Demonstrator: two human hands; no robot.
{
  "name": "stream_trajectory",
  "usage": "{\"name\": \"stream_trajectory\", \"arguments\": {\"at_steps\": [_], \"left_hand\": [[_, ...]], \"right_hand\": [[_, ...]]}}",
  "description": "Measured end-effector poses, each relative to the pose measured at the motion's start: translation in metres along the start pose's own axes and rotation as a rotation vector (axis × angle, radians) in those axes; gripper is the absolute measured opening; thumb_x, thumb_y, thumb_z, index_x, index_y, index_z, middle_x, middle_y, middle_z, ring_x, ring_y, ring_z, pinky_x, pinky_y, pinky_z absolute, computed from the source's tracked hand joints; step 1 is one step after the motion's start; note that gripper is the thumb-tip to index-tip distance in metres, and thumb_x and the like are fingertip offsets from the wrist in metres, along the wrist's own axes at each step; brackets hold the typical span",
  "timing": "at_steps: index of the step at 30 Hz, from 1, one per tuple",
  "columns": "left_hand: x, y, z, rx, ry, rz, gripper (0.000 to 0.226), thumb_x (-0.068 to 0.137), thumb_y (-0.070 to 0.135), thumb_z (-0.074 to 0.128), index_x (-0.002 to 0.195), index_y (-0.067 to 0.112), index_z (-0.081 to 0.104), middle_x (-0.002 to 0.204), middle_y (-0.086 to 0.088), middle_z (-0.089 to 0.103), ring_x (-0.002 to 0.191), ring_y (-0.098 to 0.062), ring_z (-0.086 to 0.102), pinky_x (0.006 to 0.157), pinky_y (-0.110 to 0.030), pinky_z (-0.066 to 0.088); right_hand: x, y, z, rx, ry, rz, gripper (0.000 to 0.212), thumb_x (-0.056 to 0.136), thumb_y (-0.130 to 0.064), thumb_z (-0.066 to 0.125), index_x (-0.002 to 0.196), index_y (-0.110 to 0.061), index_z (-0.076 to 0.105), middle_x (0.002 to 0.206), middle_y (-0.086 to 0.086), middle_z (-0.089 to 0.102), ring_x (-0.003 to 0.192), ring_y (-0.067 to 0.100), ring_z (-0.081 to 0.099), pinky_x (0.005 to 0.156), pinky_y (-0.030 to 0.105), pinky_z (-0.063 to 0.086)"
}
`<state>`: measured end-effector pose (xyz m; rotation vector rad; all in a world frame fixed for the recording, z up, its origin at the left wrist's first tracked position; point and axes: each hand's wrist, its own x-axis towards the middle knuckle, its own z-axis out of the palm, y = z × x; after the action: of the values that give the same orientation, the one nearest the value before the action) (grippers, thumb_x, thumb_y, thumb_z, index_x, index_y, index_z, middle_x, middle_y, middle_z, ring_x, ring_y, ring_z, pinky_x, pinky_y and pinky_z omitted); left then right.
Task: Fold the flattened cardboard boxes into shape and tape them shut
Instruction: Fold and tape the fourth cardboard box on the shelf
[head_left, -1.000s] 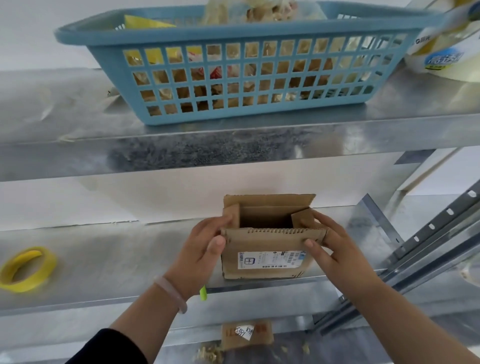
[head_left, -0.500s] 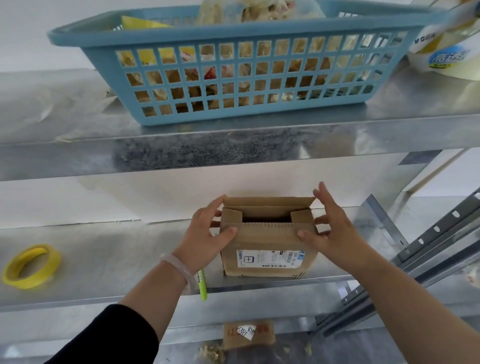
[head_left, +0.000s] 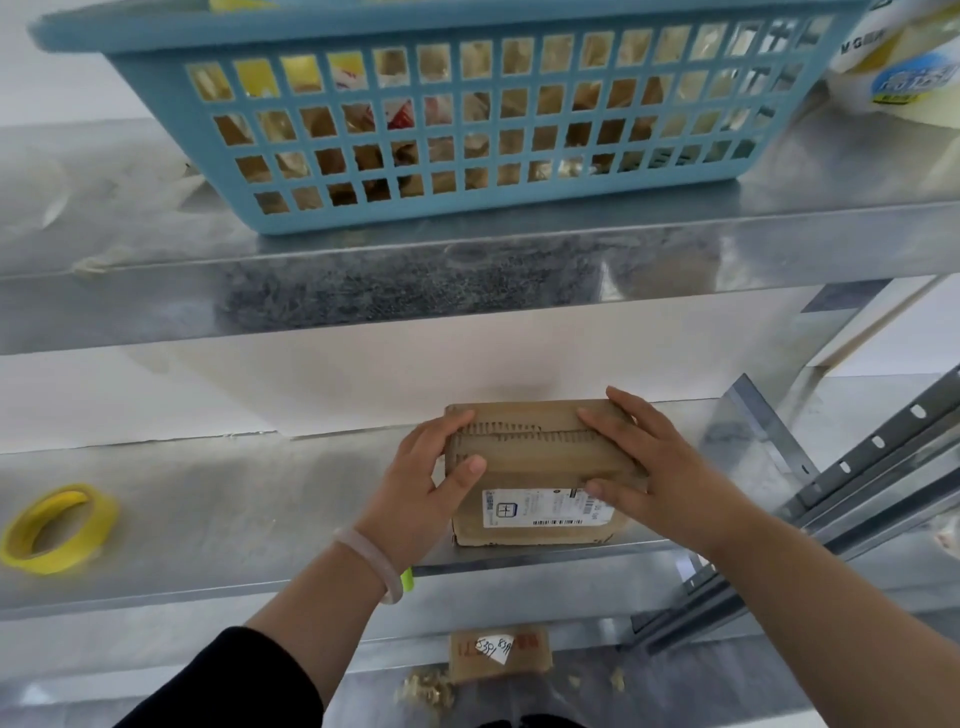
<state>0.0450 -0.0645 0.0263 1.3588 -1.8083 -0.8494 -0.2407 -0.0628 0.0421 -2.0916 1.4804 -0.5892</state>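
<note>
A small brown cardboard box (head_left: 535, 512) with a white shipping label stands on the middle metal shelf (head_left: 234, 509), near its front edge. Its top flaps are folded down and meet in a jagged seam. My left hand (head_left: 421, 488) cups the box's left end, fingers curled over the top corner and thumb on the near flap. My right hand (head_left: 654, 473) lies flat across the right half of the top and presses the flaps down. A yellow tape roll (head_left: 54, 530) lies far left on the same shelf.
A blue plastic basket (head_left: 467, 119) full of packets sits on the upper shelf, with large tape rolls (head_left: 904, 67) to its right. A green pen (head_left: 408, 579) pokes out under my left wrist. A cardboard piece (head_left: 498, 652) and scraps lie below. Slotted metal rails (head_left: 878, 467) lean at right.
The box's open top flaps have been folded down and closed. Both hands moved from the box's sides onto its top.
</note>
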Motion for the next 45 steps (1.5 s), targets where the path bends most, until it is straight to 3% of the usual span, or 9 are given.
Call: {"name": "stream_trajectory", "arguments": {"at_steps": [4, 11, 16, 20, 26, 29, 36, 40, 45], "left_hand": [[0.004, 0.002, 0.003, 0.021, 0.018, -0.045, 0.047, 0.089, 0.053, 0.043, 0.135, 0.044, 0.04, 0.13, 0.017, 0.045, 0.121, 0.0, 0.04, 0.101, -0.015, 0.032], [0.019, 0.004, -0.001, 0.047, 0.007, -0.061, 0.049, 0.091, 0.044, 0.055, 0.138, 0.036, 0.042, 0.134, 0.014, 0.044, 0.121, -0.003, 0.041, 0.105, -0.025, 0.035], [0.022, 0.012, 0.012, 0.139, -0.018, 0.001, 0.054, 0.092, 0.035, 0.06, 0.142, 0.027, 0.042, 0.142, 0.009, 0.039, 0.123, 0.002, 0.032, 0.103, -0.013, 0.025], [0.022, 0.006, 0.02, 0.062, -0.094, -0.066, 0.052, 0.093, 0.039, 0.057, 0.142, 0.034, 0.038, 0.142, 0.007, 0.04, 0.13, -0.009, 0.038, 0.11, -0.031, 0.035], [0.004, -0.013, 0.025, 0.115, -0.114, -0.083, 0.057, 0.093, 0.052, 0.043, 0.146, 0.034, 0.032, 0.152, 0.006, 0.028, 0.136, -0.013, 0.033, 0.11, -0.038, 0.04], [0.002, -0.021, 0.019, 0.348, -0.078, 0.002, 0.068, 0.093, 0.066, 0.024, 0.148, 0.027, 0.034, 0.16, 0.008, 0.013, 0.14, -0.014, 0.027, 0.114, -0.035, 0.031], [0.009, -0.032, 0.017, 0.613, -0.045, 0.213, 0.056, 0.102, 0.048, 0.018, 0.139, 0.02, 0.05, 0.15, 0.003, 0.04, 0.142, -0.019, 0.03, 0.108, -0.046, 0.04], [0.009, -0.031, 0.016, 0.653, -0.055, 0.213, 0.056, 0.103, 0.047, 0.016, 0.134, 0.022, 0.055, 0.147, 0.002, 0.045, 0.139, -0.021, 0.036, 0.099, -0.047, 0.048], [0.008, -0.03, 0.019, 0.639, -0.029, 0.261, 0.051, 0.101, 0.043, 0.026, 0.132, 0.019, 0.059, 0.146, 0.0, 0.046, 0.139, -0.02, 0.036, 0.111, -0.038, 0.037]], "right_hand": [[0.012, 0.002, 0.003, -0.029, 0.017, 0.012, 0.07, 0.084, -0.045, 0.07, 0.145, -0.045, 0.036, 0.159, -0.016, 0.012, 0.137, 0.0, 0.025, 0.114, 0.027, 0.029], [0.031, 0.009, 0.008, -0.051, 0.061, 0.018, 0.073, 0.082, -0.036, 0.076, 0.146, -0.036, 0.042, 0.158, -0.008, 0.021, 0.139, 0.001, 0.025, 0.11, 0.015, 0.019], [0.019, 0.022, 0.02, -0.134, 0.068, 0.085, 0.071, 0.085, -0.04, 0.072, 0.147, -0.037, 0.037, 0.161, -0.008, 0.017, 0.144, 0.012, 0.027, 0.113, 0.023, 0.023], [0.01, 0.026, 0.017, -0.131, 0.107, 0.104, 0.069, 0.085, -0.04, 0.072, 0.146, -0.039, 0.038, 0.161, -0.008, 0.019, 0.143, 0.018, 0.029, 0.118, 0.033, 0.025], [0.006, 0.018, 0.029, -0.225, 0.047, 0.102, 0.068, 0.091, -0.042, 0.063, 0.15, -0.04, 0.029, 0.163, -0.01, 0.01, 0.144, 0.02, 0.024, 0.118, 0.032, 0.021], [0.006, 0.014, 0.042, -0.374, 0.136, 0.018, 0.062, 0.093, -0.054, 0.045, 0.15, -0.03, 0.037, 0.16, -0.005, 0.025, 0.147, 0.021, 0.022, 0.12, 0.04, 0.023], [0.016, 0.001, 0.043, -0.68, 0.099, -0.045, 0.073, 0.102, -0.054, 0.005, 0.142, -0.015, 0.051, 0.146, 0.004, 0.05, 0.139, 0.022, 0.042, 0.114, 0.043, 0.019], [0.022, -0.012, 0.048, -0.7, 0.075, -0.046, 0.073, 0.101, -0.053, 0.012, 0.139, -0.007, 0.054, 0.143, 0.01, 0.054, 0.134, 0.028, 0.049, 0.111, 0.045, 0.023], [0.029, -0.02, 0.057, -0.659, 0.034, -0.12, 0.071, 0.102, -0.053, 0.01, 0.141, -0.012, 0.053, 0.147, 0.005, 0.049, 0.136, 0.022, 0.047, 0.111, 0.04, 0.026]]}}
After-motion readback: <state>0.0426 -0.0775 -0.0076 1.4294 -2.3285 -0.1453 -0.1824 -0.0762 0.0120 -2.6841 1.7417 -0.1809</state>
